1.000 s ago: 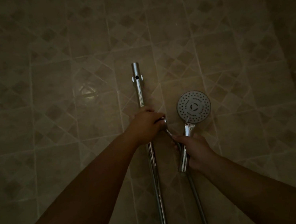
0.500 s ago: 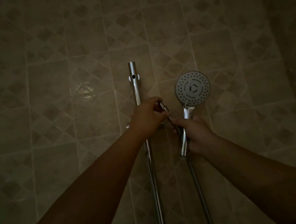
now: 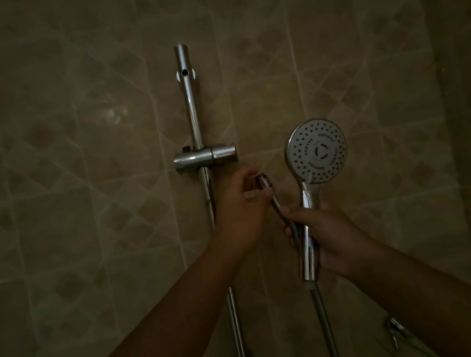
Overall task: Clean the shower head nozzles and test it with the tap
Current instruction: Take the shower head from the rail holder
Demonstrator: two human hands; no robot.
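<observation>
Right of the slide rail, the right hand grips the shower head by its handle while the left hand pinches a loose hose end; cleaning seems pending, needing nozzles rubbed

Chrome slide rail on tiled wall
</observation>
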